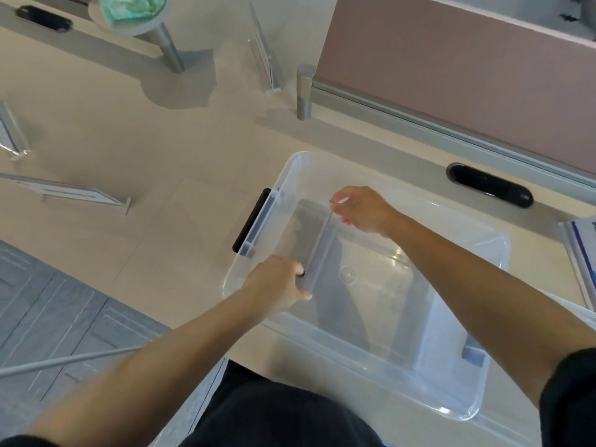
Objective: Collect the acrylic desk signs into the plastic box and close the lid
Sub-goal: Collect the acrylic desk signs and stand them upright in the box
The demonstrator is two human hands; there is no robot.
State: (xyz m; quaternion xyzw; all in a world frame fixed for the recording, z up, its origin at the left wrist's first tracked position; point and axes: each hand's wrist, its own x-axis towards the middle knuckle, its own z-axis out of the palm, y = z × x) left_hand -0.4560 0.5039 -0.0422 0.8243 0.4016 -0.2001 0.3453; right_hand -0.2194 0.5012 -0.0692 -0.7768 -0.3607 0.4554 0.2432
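A clear plastic box (451, 404) with a black side handle (251, 221) stands open on the beige desk, right of centre. Inside its left end I hold one clear acrylic desk sign (321, 250) with both hands. My left hand (277, 285) grips the sign's near end. My right hand (361, 209) pinches its far top edge. Other acrylic signs stand outside the box: one at the back centre (264, 62), one on the left (84, 195) and one at the far left edge (13, 133). I cannot make out a lid for certain.
A pink partition (451, 75) on a metal rail runs along the back right. A round metal stand (167, 46) carries something green. Black cable grommets (490, 185) sit in the desk. A printed sign or sheet (580, 262) lies at the right edge. Grey floor lies at the lower left.
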